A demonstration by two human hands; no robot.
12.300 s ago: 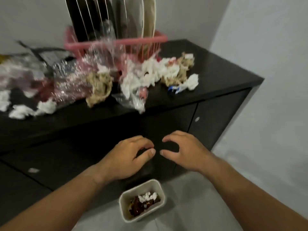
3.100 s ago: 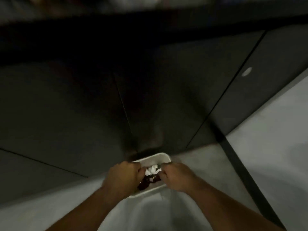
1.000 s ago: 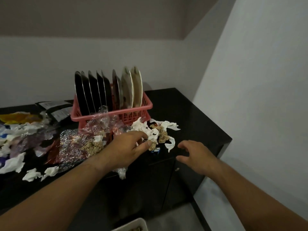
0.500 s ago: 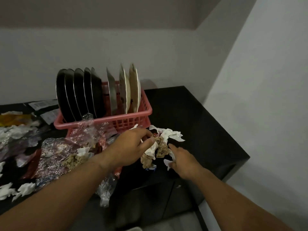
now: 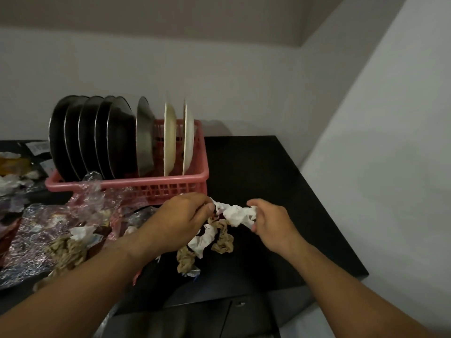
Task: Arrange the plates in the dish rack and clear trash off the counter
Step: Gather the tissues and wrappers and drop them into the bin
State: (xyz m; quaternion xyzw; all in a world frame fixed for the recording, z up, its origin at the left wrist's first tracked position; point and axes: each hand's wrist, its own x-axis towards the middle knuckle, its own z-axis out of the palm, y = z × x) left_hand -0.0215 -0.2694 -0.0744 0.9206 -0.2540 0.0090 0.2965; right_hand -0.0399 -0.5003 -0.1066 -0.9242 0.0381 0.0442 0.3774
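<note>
A pink dish rack (image 5: 156, 185) stands on the black counter (image 5: 263, 172). It holds several black plates (image 5: 92, 137), a steel plate (image 5: 144, 135) and two cream plates (image 5: 179, 137), all on edge. Just in front of the rack, my left hand (image 5: 180, 220) and my right hand (image 5: 271, 223) pinch a wad of crumpled white tissue (image 5: 238, 213) between them. Brown and white paper scraps (image 5: 214, 237) hang and lie under the hands.
Crinkled clear and pink plastic wrappers (image 5: 44, 230) with brown paper wads (image 5: 66, 247) cover the counter's left part. More wrappers and tissues (image 5: 14, 174) lie far left. The counter ends at right near the grey wall (image 5: 378, 142); cabinet doors (image 5: 219, 318) are below.
Both hands have closed on the white tissue and drawn it up off the pile. The right hand moved in from the counter's edge. The view has shifted nearer the rack.
</note>
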